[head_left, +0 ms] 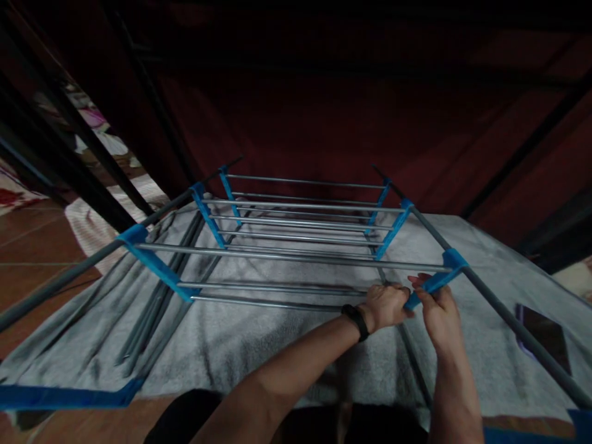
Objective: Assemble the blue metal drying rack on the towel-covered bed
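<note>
The rack (296, 255) spans the middle of the scene above the grey cloth (222, 351), its thin metal bars running left to right between blue brackets set on two long side tubes. The left hand (387, 302), a black band (355, 322) at its wrist, is at the lower end of the near right bracket (437, 282), its fingers bent inward; I cannot tell whether they grip a bar end, the bracket or both. The right hand (443, 311) pinches the same bracket from the right, thumb on the near face and fingertips just past its far edge, with little gap between. The rack looks light for its size but long and awkward: the bars seem stiff, smooth and rather slippery, liable to turn in the fingers, while the brackets look like hard plastic that could crack if forced sideways. The best hold is probably on a bracket close to its joint with the right tube (497, 308), rather than mid-bar, where a thin bar may flex. Spare tubes (150, 320) lie bundled on the cloth at left, and a phone (546, 339) lies on it at right, beyond the right tube; I make out no containers.
</note>
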Demonstrator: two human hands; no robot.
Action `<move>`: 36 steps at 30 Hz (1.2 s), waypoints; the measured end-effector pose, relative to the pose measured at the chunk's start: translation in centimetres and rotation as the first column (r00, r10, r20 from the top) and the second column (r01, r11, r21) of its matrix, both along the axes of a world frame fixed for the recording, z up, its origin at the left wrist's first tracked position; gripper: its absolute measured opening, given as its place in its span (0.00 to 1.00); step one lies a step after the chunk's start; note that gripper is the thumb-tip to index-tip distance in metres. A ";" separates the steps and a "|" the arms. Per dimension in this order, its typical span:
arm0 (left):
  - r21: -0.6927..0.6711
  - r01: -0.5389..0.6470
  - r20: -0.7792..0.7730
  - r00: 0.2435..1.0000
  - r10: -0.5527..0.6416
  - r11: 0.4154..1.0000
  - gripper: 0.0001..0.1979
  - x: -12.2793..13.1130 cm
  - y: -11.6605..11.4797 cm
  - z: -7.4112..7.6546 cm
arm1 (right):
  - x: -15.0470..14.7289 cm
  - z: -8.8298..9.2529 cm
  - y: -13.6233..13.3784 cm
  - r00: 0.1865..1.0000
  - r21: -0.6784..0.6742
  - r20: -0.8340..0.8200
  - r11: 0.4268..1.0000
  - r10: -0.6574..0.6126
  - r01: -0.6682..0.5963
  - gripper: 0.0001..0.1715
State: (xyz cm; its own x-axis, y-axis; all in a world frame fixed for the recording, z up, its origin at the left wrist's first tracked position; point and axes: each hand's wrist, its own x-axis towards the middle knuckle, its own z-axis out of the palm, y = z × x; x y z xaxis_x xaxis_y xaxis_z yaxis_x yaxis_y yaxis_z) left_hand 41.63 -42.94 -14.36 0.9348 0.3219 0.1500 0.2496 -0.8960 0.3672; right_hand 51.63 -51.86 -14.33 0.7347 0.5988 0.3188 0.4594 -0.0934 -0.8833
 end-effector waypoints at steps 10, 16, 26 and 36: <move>0.010 -0.155 0.010 0.988 0.155 0.988 0.11 -0.3 -1.1 0.4 | -1.1 0.7 0.3 0.996 0.068 -0.085 0.997 0.030 -0.024 0.20; -0.029 -0.170 -0.060 0.984 0.168 0.985 0.12 -0.4 -1.1 1.3 | -1.2 0.9 0.3 0.992 0.070 -0.115 0.997 0.051 -0.043 0.20; -0.082 -0.190 -0.151 0.973 0.176 0.978 0.11 -0.1 -0.6 1.1 | -1.0 1.0 0.1 0.984 0.050 -0.165 0.997 0.069 -0.061 0.24; -0.072 -0.174 -0.090 0.982 0.167 0.982 0.13 -0.5 -0.8 1.4 | -1.3 0.9 0.2 0.986 0.072 -0.163 0.997 0.048 -0.036 0.22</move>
